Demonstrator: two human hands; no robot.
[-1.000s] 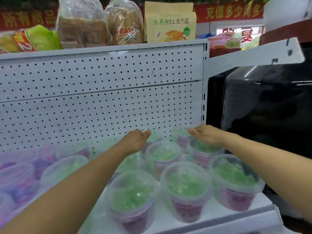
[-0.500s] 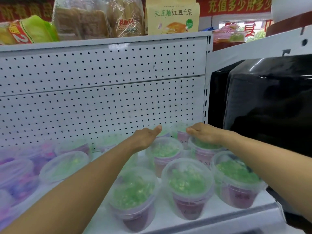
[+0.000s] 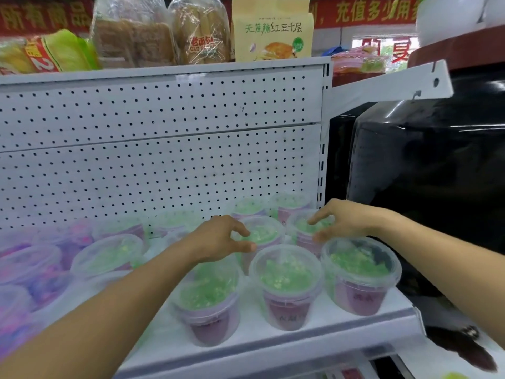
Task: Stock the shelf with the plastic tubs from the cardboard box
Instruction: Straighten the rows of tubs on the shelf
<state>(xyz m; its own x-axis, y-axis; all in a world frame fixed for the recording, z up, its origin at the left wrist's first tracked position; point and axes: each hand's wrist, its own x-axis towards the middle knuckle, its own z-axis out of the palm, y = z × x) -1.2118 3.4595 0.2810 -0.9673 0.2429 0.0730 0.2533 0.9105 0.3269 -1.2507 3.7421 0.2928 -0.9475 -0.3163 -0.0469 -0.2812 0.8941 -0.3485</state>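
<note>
Now the tubs [image 3: 287, 285] stand in rows on the white shelf [image 3: 273, 348], green-filled ones to the right, purple ones to the left. I see my left hand [image 3: 218, 239] spread loosely around a second-row tub [image 3: 262, 233], and my right hand [image 3: 341, 220] likewise at its neighbour [image 3: 306, 233]; whether either grips, I cannot tell. Bread bags [image 3: 199, 31] sit up top.
</note>
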